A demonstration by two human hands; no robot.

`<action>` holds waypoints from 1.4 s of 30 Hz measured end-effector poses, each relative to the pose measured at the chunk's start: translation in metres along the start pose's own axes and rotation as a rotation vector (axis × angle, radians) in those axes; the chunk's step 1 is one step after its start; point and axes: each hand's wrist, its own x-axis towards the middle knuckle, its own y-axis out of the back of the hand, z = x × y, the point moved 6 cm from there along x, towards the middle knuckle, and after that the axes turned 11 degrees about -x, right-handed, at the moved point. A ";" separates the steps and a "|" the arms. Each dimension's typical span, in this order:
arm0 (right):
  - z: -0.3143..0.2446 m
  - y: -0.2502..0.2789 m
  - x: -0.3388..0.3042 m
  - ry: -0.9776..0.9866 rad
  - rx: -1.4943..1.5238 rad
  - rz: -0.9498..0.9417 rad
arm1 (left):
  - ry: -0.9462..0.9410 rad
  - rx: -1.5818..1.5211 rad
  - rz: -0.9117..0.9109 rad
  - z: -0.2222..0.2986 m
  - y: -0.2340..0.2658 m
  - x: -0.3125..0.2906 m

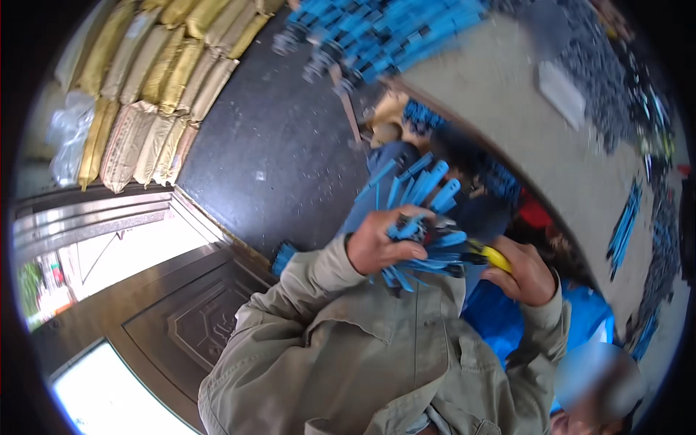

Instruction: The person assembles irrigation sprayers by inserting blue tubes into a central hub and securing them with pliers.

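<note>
In the middle of the scene, close before the chest: grips a fanned bundle of slim blue plastic strips (424, 217) in the left hand (373, 245), fingers clenched round the gathered ends, strips splaying out far and right. Meets it from the right with the right hand (528, 274), closed about a small yellow-handled tool (494, 255) whose tip touches the bundle's dark core; cannot tell what the tip is doing there. Shows olive-green jacket sleeves (348, 362) running back to the near edge.

Judging by the lie of things, looks partway through: one bundle gathered and in hand, not yet set down.

Further right, across the curved grey tabletop (507, 101), leaves more loose blue strips (623, 225) lying in short rows, apparently unbundled. At the far edge, shows a large heap of like blue pieces with dark ends (377, 29), seemingly done already. Beyond, to the far left, stacks tan woven sacks (152, 80) against the wall, on a dark speckled floor (275, 145). Near left, stands a brown panelled wooden door (188, 312).
</note>
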 end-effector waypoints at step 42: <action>-0.045 0.115 0.278 -0.251 0.981 0.660 | -0.385 0.586 -0.023 0.235 0.170 0.123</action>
